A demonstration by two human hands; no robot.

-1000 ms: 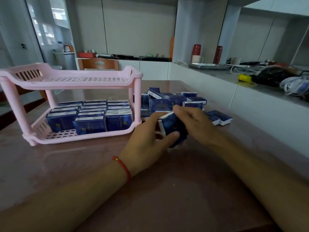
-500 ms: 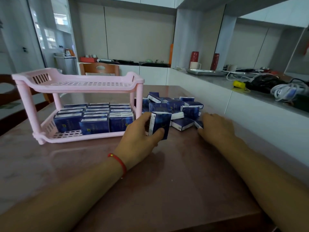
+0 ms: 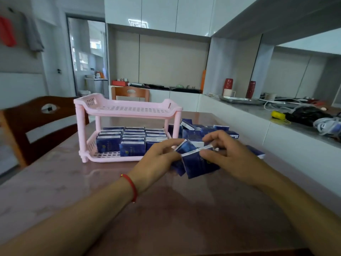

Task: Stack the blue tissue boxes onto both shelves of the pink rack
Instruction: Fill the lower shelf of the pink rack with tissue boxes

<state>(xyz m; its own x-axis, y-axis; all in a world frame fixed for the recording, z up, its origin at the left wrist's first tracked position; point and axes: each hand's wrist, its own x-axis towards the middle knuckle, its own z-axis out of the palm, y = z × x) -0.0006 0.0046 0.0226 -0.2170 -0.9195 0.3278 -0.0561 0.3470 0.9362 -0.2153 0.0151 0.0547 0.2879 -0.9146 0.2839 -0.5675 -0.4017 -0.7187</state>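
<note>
Both hands meet over two blue tissue boxes: the left hand [image 3: 156, 159] grips one box [image 3: 181, 156] while the right hand [image 3: 230, 156] pinches the other box [image 3: 200, 164], edges touching. Left of the grip stands the pink rack [image 3: 127, 109], its lower shelf packed with boxes [image 3: 129, 141]. Just behind the grip lies a loose pile of boxes [image 3: 204, 129]. On the left wrist sits a red cord [image 3: 131, 185].

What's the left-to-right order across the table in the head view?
Brown chair → pink rack holding blue boxes on its lower shelf → left hand → two held boxes → right hand → grey counter.
</note>
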